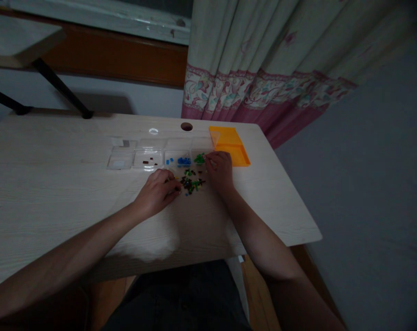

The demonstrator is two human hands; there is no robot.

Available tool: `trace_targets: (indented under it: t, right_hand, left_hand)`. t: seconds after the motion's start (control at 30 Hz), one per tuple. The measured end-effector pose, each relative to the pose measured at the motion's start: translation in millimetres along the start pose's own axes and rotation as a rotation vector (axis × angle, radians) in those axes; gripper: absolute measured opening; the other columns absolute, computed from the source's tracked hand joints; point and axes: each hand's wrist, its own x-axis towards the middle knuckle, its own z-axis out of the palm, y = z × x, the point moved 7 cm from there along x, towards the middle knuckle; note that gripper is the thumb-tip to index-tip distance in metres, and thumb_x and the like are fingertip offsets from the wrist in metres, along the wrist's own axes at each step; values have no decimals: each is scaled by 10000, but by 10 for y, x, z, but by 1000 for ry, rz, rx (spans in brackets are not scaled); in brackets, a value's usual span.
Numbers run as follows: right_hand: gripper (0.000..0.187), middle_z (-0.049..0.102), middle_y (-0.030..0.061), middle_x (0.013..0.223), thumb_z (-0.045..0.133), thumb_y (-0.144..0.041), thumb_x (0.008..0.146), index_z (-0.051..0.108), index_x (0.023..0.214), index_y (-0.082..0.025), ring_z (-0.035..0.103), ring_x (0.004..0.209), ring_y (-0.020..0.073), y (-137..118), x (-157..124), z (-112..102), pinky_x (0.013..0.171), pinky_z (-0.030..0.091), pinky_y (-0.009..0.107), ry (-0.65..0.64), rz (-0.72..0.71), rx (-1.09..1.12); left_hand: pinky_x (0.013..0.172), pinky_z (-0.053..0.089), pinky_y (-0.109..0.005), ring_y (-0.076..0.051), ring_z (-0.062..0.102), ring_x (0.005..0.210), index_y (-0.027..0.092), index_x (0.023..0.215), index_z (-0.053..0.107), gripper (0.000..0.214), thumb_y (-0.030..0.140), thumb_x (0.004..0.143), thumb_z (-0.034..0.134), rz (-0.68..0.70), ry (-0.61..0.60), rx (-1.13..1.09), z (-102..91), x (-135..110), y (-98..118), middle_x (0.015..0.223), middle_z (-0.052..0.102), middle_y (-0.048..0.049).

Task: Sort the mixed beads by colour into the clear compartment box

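A loose pile of small toy bricks (191,184), mostly dark brown and green with some yellow and blue, lies on the table. My left hand (159,191) is at the pile's left side, fingers curled and thumb drawn close to them; what is between them cannot be made out. My right hand (220,169) is at the right end of a clear divided plastic box (149,154), its fingers pinched beside the green bricks (199,158); anything held there is too small to name. Blue bricks (184,161) fill part of the adjoining compartment, and a few brown bricks (145,162) lie farther left.
An orange open case (241,155) lies just behind my right hand. The pale wooden table (56,184) has a round cable hole (186,127) near its back edge. A raised shelf (22,39) on black legs stands back left; a curtain (256,87) hangs behind.
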Motion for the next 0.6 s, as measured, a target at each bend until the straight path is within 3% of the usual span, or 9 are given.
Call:
trace_targets:
  t: [0.27, 0.43, 0.6]
  right_hand:
    - [211, 732, 77, 960, 607, -333, 968, 792, 940, -235, 604, 990, 239, -107, -6, -29, 944, 501, 426, 6, -85, 35]
    - [183, 734, 61, 968, 624, -320, 961, 793, 975, -253, 610, 1018, 223, -419, -94, 10, 968, 490, 405, -112, -317, 141]
    - [188, 747, 36, 1005, 684, -386, 939, 787, 1066, -292, 614, 1068, 217, -718, -262, 110, 991, 461, 391, -217, -491, 152]
  left_hand:
    - [900, 467, -414, -264, 548, 994, 167, 937, 706, 178, 290, 972, 582, 9, 18, 2, 6, 4, -12, 998, 615, -106]
    - [914, 474, -424, -262, 563, 1001, 157, 935, 684, 179, 300, 974, 583, -41, 119, -75, -74, 13, -66, 973, 604, -103]
    - [818, 475, -368, -220, 563, 904, 180, 882, 672, 185, 282, 987, 558, -102, 218, -202, -167, 32, -123, 874, 590, -65]
